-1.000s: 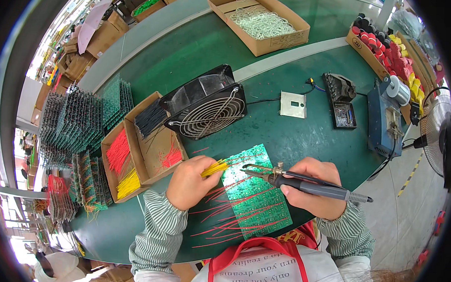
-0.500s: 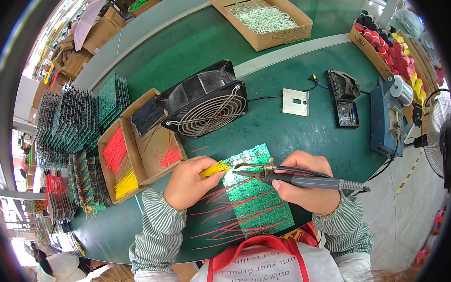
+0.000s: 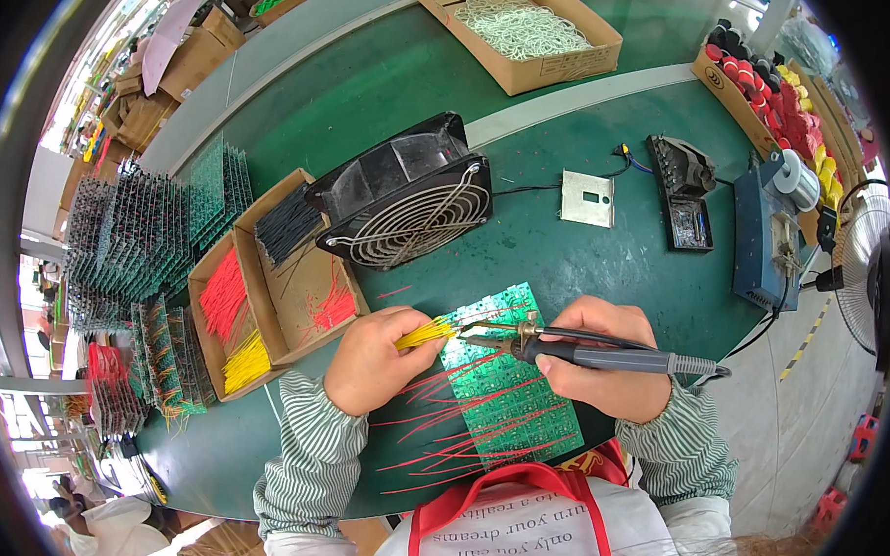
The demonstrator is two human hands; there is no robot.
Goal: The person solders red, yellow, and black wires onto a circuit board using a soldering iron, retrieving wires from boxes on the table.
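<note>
My left hand (image 3: 375, 359) is closed around a bundle of yellow wires (image 3: 425, 333), whose ends reach the upper left edge of a green circuit board panel (image 3: 509, 403). In my right hand (image 3: 609, 360) is a soldering iron (image 3: 599, 356) with a thin metal feed tube fixed along it. Its tip points left, close to the yellow wire ends over the board; whether it touches them I cannot tell. Several red wires (image 3: 450, 403) stick out from the board toward the left, lying over the green table.
A black fan with a wire guard (image 3: 407, 233) stands beyond my left hand. Left of it are cardboard trays (image 3: 285, 321) of red, yellow and black wires, then stacked circuit boards (image 3: 133, 238). A blue soldering station (image 3: 765, 240) with a solder spool (image 3: 799, 181) stands at right.
The whole view has shifted slightly. Both hands keep nearly the same place over the board, with the yellow wires and the soldering iron still held.
</note>
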